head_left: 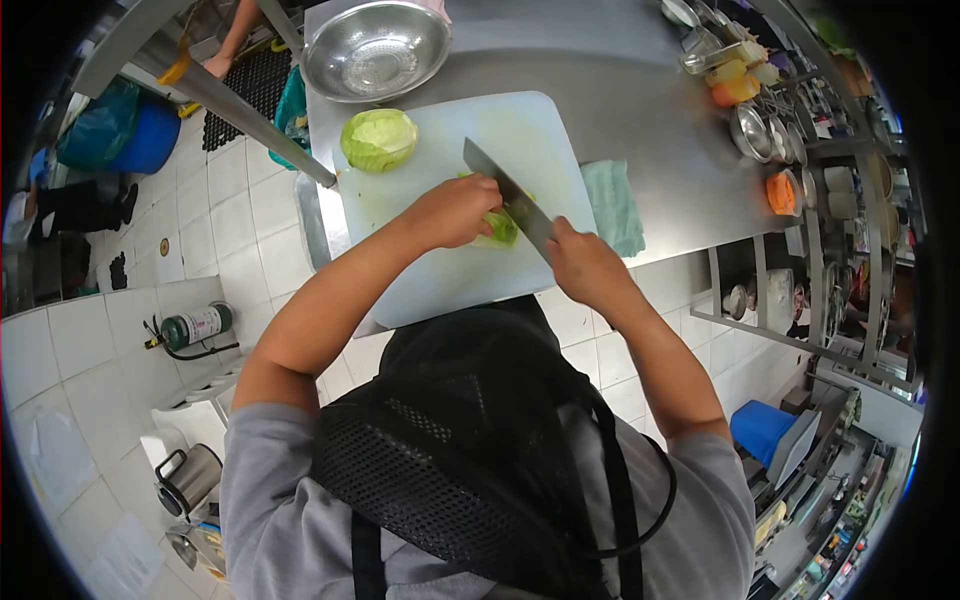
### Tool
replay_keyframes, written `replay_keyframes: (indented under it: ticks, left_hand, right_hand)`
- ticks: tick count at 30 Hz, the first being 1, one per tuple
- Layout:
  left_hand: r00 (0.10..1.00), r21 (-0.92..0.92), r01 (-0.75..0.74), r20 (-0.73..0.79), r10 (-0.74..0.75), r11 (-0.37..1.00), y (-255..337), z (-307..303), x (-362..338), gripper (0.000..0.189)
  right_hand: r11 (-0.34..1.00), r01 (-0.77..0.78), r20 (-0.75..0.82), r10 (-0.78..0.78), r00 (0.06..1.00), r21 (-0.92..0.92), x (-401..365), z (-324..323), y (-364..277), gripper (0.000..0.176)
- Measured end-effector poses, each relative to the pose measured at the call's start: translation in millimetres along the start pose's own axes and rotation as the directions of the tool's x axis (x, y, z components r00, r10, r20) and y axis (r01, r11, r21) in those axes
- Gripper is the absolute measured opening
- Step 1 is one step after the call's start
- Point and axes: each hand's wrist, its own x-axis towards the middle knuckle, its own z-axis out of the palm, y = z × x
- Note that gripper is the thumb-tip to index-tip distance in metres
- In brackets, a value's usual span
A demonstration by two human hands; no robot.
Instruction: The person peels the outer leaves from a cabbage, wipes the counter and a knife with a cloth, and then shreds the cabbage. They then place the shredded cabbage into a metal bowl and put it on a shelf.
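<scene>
Now R hand [585,265] clasps knife [505,190], tip diag far-left; L hand [455,210] clamps cabbage piece [502,228].

The cabbage [503,228] was yellow-green, the knife [500,187] dark grey, the board [520,130] white with faint green stains, the cloth [612,205] mint green, the bowl [376,50] and table [620,90] steel grey, the shirt [270,470] grey, and the cap [450,450] (a mesh weave) black.

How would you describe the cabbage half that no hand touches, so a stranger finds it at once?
Start at the white cutting board on the steel table. Near its far left corner, just before the metal bowl, lies the cabbage half. Unlike the smaller piece under the left hand beside the knife, it is large, rounded and untouched.
</scene>
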Motion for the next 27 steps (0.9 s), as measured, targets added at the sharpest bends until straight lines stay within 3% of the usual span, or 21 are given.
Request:
replay_keyframes:
  ticks: [3,6,8,12,14,17,23,25,27]
  left_hand:
    - [1.000,-0.007,0.025,0.006,-0.025,1.000,1,2,-3,0.028]
    - [0.999,-0.001,0.037,0.036,-0.037,0.999,-1,1,-1,0.030]
    - [0.999,0.013,0.023,0.042,-0.024,1.000,-1,1,-2,0.029]
    - [1.000,-0.006,0.006,-0.006,-0.006,1.000,-2,3,-4,0.026]
    - [0.999,-0.032,0.011,-0.031,-0.012,0.999,-3,6,-6,0.024]
    - [0.999,-0.033,-0.030,-0.039,0.029,0.999,-6,9,-6,0.023]
    - [0.999,-0.013,0.048,-0.017,-0.049,0.999,5,11,-13,0.032]
    - [0.978,-0.021,0.072,-0.197,-0.074,0.997,11,20,-21,0.036]
    - [0.976,0.039,0.086,-0.204,-0.076,0.996,17,27,-26,0.036]
  right_hand:
    - [0.999,-0.040,0.075,0.041,0.996,-0.016,-12,3,1,0.021]
    - [0.999,-0.043,0.008,0.043,0.999,0.013,13,45,11,0.021]
    - [0.999,0.036,-0.076,-0.036,0.996,-0.001,30,50,10,0.020]
    - [0.999,0.026,0.020,-0.025,0.999,-0.022,-4,-4,-1,0.020]
    - [1.000,0.018,0.057,-0.018,0.998,-0.001,-6,5,1,0.021]
    - [1.000,-0.010,-0.048,0.009,0.999,-0.016,22,58,4,0.020]
    - [0.997,-0.016,-0.053,0.020,0.998,0.077,30,45,5,0.021]
    - [0.995,-0.007,-0.071,0.015,0.997,0.103,31,44,11,0.021]
    - [0.991,-0.004,-0.080,0.014,0.997,0.134,30,40,18,0.021]
